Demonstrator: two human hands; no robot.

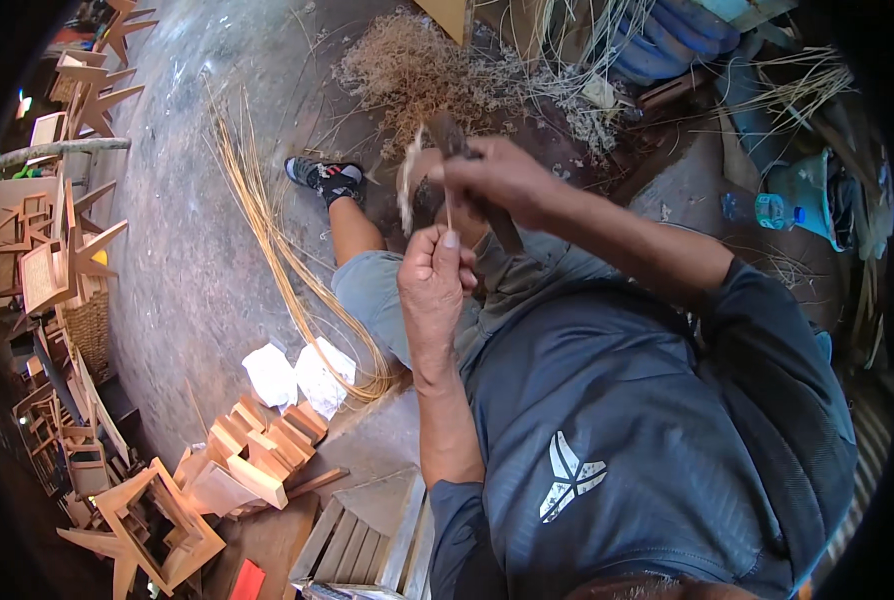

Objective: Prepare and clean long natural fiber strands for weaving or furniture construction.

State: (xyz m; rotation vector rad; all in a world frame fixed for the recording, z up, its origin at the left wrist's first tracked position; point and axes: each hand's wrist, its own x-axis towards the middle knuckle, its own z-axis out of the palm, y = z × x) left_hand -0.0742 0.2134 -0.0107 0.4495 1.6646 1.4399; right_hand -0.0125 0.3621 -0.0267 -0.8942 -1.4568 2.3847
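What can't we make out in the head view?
Dark object at the right hand: head view, partly covered by that hand's grip; kind unclear.
Lower end of the thin strand: head view, hidden by the left hand.
Wooden pieces, far left: head view, some cut off by the fisheye rim.

At upper centre, the right hand [497,178] and the dark object [449,136] against it were blurred, the left hand [432,278] hid the lower end of a thin strip [448,212], and wooden pieces [43,278] at far left were cut off.

Left grip [433,268] on thin strip [448,212]
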